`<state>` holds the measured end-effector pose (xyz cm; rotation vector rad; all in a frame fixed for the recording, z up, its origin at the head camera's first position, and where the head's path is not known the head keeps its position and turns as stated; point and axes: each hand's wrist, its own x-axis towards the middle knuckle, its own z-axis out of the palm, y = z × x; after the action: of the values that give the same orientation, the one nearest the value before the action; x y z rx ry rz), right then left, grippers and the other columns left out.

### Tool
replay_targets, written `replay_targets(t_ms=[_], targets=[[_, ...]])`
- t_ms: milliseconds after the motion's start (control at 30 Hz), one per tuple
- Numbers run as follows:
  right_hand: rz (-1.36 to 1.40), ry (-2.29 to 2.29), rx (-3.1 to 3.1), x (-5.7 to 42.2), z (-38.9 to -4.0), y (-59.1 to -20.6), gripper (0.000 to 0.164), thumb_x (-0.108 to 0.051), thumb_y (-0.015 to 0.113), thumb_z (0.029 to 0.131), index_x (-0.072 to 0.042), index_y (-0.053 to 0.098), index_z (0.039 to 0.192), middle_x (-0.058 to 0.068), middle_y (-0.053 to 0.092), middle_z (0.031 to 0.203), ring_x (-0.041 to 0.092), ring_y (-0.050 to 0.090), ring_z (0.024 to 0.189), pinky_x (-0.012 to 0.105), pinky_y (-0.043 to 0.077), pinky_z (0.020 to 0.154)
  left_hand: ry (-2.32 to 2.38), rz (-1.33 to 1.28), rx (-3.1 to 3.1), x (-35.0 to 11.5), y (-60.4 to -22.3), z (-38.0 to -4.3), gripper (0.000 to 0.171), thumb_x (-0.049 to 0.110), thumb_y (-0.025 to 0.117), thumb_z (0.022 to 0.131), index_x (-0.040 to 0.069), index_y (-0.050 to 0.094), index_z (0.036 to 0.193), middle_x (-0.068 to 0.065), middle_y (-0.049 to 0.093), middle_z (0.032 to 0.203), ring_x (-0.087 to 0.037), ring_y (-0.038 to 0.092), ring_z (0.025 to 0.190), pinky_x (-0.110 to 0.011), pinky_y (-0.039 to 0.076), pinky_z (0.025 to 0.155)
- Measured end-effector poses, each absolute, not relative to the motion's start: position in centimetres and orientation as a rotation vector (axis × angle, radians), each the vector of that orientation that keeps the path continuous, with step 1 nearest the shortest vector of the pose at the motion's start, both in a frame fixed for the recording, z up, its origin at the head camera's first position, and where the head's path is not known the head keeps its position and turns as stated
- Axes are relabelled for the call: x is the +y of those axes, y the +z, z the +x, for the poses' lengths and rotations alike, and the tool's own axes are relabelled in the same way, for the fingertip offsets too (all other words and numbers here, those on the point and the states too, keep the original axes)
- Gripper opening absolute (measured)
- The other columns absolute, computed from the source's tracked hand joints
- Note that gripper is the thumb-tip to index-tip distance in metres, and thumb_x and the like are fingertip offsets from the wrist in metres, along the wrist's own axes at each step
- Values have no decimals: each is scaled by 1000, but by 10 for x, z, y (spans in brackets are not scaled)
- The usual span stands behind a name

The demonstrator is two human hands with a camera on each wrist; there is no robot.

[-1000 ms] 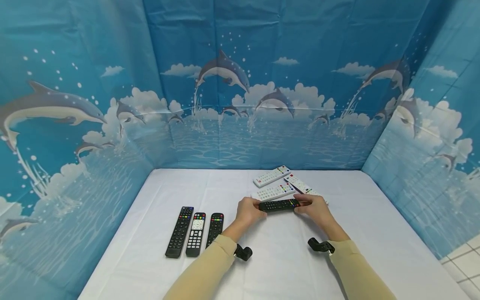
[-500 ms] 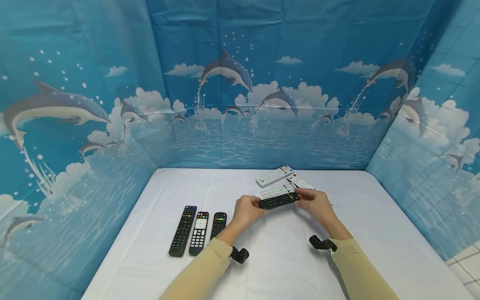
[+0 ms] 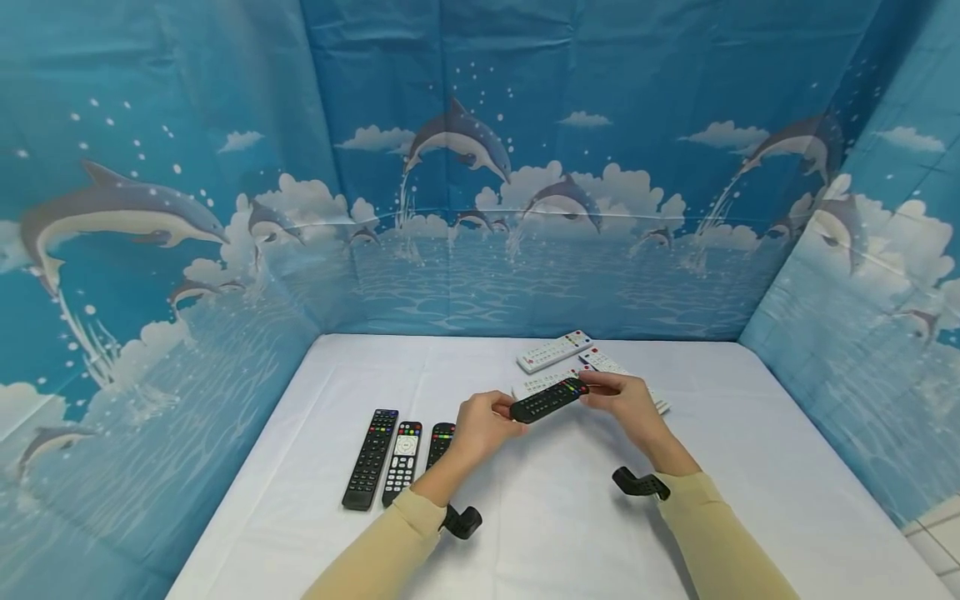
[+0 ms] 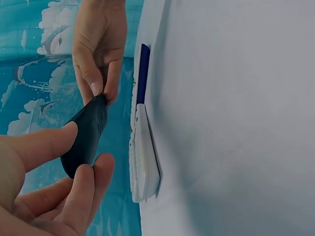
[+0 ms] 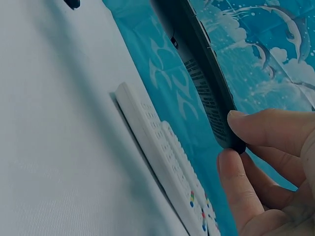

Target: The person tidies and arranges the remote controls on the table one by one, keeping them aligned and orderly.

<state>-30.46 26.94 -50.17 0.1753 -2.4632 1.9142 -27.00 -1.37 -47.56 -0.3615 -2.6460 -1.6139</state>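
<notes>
A black remote control (image 3: pixel 549 401) is held above the table between both hands, its right end tilted up and away. My left hand (image 3: pixel 483 427) pinches the near left end between thumb and fingers. At the other end my right hand (image 3: pixel 624 407) pinches the remote's tip. In the left wrist view the black remote (image 4: pixel 86 135) is seen edge-on, joining the two hands. Its underside, bearing a label, shows in the right wrist view, where the right thumb and fingers (image 5: pixel 241 182) grip the end.
Behind the held remote lie several white remotes, one (image 3: pixel 555 351) at the back and another (image 3: pixel 603 361) angled beside it. On the left are a long black remote (image 3: pixel 371 460), one with white keys (image 3: pixel 402 461) and a third (image 3: pixel 441 442), partly covered by the left arm. A dolphin-print curtain (image 3: pixel 480 275) surrounds the white table (image 3: pixel 555 533).
Both hands have lifted the black remote slightly. Its right end has risen and swung away, so it is more tilted. The head view has shifted a little; the lying remotes stay put.
</notes>
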Motion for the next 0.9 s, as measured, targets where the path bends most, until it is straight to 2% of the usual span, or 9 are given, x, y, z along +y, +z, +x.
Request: replay_targets(t_ms=[267, 533, 700, 900], targets=[[223, 1906, -2504, 253, -307, -501, 54, -20, 81, 87, -10, 64, 137, 10, 63, 134, 23, 62, 115, 32, 54, 90, -1578, -386, -2645, -29, -474, -257, 45, 14, 90, 74, 1, 74, 114, 1, 68, 82, -8, 66, 71, -28, 55, 65], [301, 1889, -2566, 232, -311, -501, 46, -25, 79, 89, -15, 68, 133, 4, 60, 139, 24, 64, 113, 45, 50, 96, -1518, -394, -2721, -42, -478, -244, 51, 21, 91, 74, 4, 74, 119, 6, 68, 80, -7, 63, 70, -29, 52, 62], [364, 1924, -2567, 217, -312, -503, 44, -23, 75, 93, -13, 67, 134, 6, 61, 138, 22, 64, 114, 43, 50, 96, -1516, -420, -2729, -51, -481, -236, 57, 20, 90, 75, 1, 71, 124, 6, 65, 78, -10, 60, 68, -27, 49, 60], [399, 1998, -2566, 197, -312, -510, 41, -15, 75, 91, -10, 68, 131, 9, 64, 134, 22, 66, 111, 38, 51, 91, -1371, -489, -2749, -59, -489, -222, 60, 20, 89, 75, 0, 68, 128, 6, 61, 75, -8, 54, 64, -25, 46, 57]])
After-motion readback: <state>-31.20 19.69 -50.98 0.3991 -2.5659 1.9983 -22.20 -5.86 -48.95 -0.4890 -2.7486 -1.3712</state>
